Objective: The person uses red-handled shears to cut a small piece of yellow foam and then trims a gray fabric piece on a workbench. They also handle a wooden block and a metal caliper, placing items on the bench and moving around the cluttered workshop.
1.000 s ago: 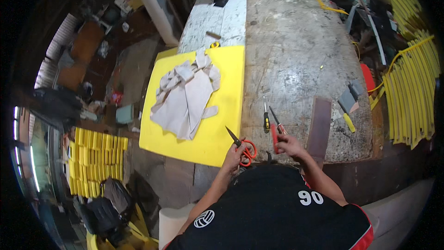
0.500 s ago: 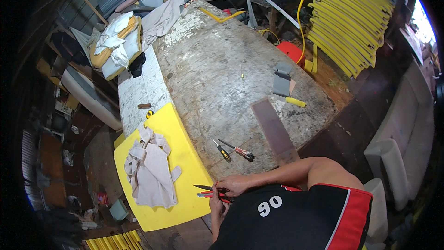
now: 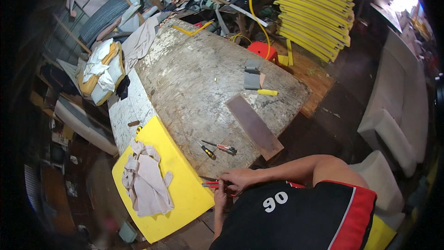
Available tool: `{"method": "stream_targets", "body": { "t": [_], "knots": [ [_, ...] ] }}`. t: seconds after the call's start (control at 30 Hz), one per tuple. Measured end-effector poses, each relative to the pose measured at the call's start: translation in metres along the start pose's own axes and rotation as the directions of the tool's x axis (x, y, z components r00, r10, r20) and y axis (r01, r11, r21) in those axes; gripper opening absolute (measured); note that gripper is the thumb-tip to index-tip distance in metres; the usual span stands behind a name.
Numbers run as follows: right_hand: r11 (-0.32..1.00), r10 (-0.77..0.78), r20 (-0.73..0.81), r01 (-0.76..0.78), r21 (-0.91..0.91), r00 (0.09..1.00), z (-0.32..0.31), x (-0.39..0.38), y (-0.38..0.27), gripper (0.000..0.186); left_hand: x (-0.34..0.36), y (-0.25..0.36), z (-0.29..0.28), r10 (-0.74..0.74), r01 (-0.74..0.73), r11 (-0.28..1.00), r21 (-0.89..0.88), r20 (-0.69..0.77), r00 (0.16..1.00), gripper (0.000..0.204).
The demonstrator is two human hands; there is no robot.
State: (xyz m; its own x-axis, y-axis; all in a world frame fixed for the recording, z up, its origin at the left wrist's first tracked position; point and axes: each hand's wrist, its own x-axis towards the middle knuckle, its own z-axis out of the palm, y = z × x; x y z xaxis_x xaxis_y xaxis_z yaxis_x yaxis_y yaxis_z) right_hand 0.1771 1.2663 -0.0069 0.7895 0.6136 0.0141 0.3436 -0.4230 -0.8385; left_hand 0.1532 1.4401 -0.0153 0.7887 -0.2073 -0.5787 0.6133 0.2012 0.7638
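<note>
Both my hands meet at the table's near edge, close to my shirt front. My left hand [image 3: 219, 198] is closed on a red-handled tool [image 3: 211, 184] whose exact kind is unclear. Beside it, my right hand [image 3: 239, 179] has its fingers curled at the same tool; what they hold is hidden. Left of them lies a yellow foam sheet [image 3: 187, 190] with a crumpled beige fabric piece [image 3: 150, 185] on it. Beyond my hands, a yellow-and-black screwdriver [image 3: 208, 152] and a red-and-black hand tool [image 3: 224, 148] rest on the worn table [image 3: 185, 83].
A dark flat rectangular board [image 3: 254, 125] lies on the table's right side, near grey swatches [image 3: 252, 81] and a yellow-handled item [image 3: 267, 92]. Yellow slats [image 3: 317, 16] are stacked beyond a red stool [image 3: 259, 51]. A beige sofa frame [image 3: 393, 111] stands at right.
The view has shifted, so the table sits farther left and lower. A dark pointed blade that stuck out from my hands no longer shows. My hands stay together around the red-handled tool.
</note>
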Motion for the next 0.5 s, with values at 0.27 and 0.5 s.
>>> {"method": "stream_targets", "body": {
  "t": [0.27, 0.5],
  "knots": [
    [0.919, 0.355, -0.051, -0.338, 0.201, 0.934, 0.005, -0.108, -0.02, 0.046, -0.044, -0.069, 0.041, -0.053, 0.058, 0.998, -0.018, 0.201, 0.978, 0.034],
    [0.843, 0.519, -0.037, -0.504, 0.189, 0.854, 0.015, -0.202, -0.029, 0.05, -0.082, -0.119, 0.089, -0.205, 0.207, 0.978, 0.025, 0.3, 0.932, 0.039]
  ]
}}
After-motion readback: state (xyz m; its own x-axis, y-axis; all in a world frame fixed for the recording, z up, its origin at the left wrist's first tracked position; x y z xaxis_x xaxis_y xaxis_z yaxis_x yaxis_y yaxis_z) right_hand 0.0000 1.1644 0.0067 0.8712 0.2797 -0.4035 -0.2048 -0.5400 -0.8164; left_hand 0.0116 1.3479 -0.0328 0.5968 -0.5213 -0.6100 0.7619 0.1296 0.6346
